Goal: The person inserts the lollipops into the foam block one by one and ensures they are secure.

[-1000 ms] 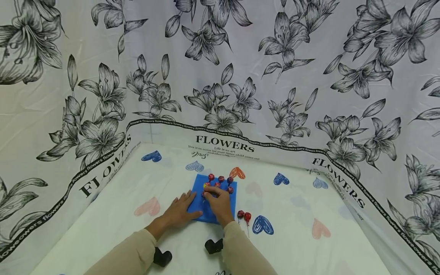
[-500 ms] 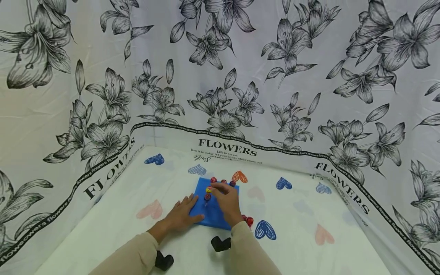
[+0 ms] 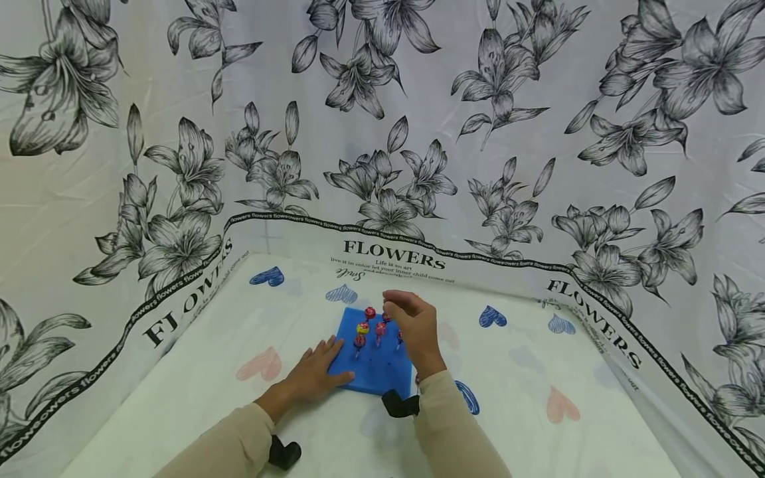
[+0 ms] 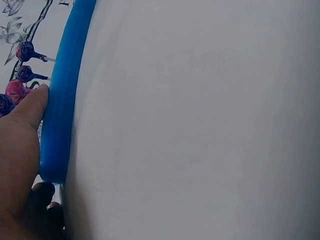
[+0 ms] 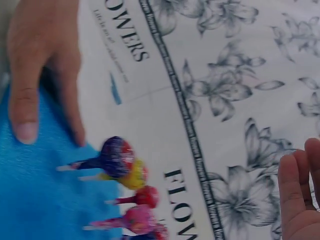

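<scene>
A blue foam block (image 3: 373,375) lies on the table with several wrapped lollipops stuck upright in it, among them a yellow one (image 3: 362,328) and a pink one (image 3: 380,330). My left hand (image 3: 312,372) rests flat on the block's left edge, fingers spread. In the left wrist view, a finger (image 4: 34,107) lies along the block's side. My right hand (image 3: 415,328) is raised over the block's right side, fingers loosely bent. Nothing shows between those fingers in the right wrist view, where a dark blue and red lollipop (image 5: 117,156) stands nearest. The right hand covers some lollipops at the back right.
Part of a loose lollipop (image 3: 418,380) shows beside the block, mostly behind my right forearm. Black wrist mounts (image 3: 283,453) sit at both sleeves. The white tablecloth (image 3: 520,398) has printed hearts, and a flowered curtain (image 3: 508,133) hangs behind and along the sides.
My right hand has risen from among the lollipops near the yellow one and moved right, uncovering the pink one. The left hand stays on the block.
</scene>
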`<state>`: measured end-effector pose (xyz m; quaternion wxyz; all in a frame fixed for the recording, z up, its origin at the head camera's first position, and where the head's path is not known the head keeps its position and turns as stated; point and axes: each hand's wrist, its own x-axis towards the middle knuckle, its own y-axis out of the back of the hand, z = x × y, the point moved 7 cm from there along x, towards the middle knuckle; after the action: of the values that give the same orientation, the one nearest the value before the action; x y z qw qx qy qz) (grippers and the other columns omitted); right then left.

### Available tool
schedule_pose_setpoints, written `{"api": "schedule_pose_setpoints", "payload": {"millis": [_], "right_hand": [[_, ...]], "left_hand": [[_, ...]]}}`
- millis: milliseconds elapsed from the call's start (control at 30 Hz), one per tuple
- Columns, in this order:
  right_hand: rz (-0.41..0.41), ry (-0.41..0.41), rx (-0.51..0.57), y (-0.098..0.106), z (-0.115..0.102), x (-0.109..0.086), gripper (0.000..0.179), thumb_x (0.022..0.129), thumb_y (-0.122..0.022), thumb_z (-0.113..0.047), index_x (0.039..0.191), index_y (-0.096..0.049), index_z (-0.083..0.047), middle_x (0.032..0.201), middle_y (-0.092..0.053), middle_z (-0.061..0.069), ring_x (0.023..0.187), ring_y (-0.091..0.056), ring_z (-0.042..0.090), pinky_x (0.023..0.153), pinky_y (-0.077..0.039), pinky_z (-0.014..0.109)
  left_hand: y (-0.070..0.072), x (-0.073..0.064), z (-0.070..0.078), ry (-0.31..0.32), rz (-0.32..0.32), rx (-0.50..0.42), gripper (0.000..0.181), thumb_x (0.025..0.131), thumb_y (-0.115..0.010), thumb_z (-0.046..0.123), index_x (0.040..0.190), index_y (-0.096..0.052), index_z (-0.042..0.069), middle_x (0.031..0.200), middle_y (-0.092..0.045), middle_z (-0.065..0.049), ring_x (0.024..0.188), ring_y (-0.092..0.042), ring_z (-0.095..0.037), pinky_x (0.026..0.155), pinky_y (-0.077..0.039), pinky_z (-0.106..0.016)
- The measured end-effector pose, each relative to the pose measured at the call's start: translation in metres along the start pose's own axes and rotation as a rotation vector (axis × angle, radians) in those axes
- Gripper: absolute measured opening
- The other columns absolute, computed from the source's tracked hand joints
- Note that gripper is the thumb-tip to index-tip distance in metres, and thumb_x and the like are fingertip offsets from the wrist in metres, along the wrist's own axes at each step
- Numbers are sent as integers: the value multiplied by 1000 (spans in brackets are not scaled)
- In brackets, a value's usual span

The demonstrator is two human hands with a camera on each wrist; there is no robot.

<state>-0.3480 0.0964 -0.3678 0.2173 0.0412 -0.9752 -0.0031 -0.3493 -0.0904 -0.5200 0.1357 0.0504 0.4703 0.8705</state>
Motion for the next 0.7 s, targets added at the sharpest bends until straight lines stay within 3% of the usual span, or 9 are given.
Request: {"api": "schedule_pose_setpoints", "payload": {"millis": [333, 700], "right_hand": [[8, 191, 66, 27, -46, 7, 28, 90, -70, -14, 112, -68, 3, 112, -63, 22, 107, -60, 37, 91, -50, 40], [69, 328, 49, 76, -91, 4, 26, 92, -65, -2, 114, -64, 11, 109, -61, 27, 97, -65, 29, 90, -50, 41]], "left_hand": [[3, -3, 1, -18, 11, 6, 88, 88, -60, 58, 152, -29, 8, 156, -22, -16, 142, -13, -39, 113, -5, -54], [1, -2, 0, -27, -3, -6, 90, 87, -58, 62, 153, -28, 9, 157, -21, -14, 143, -13, -39, 113, -5, -54]]}}
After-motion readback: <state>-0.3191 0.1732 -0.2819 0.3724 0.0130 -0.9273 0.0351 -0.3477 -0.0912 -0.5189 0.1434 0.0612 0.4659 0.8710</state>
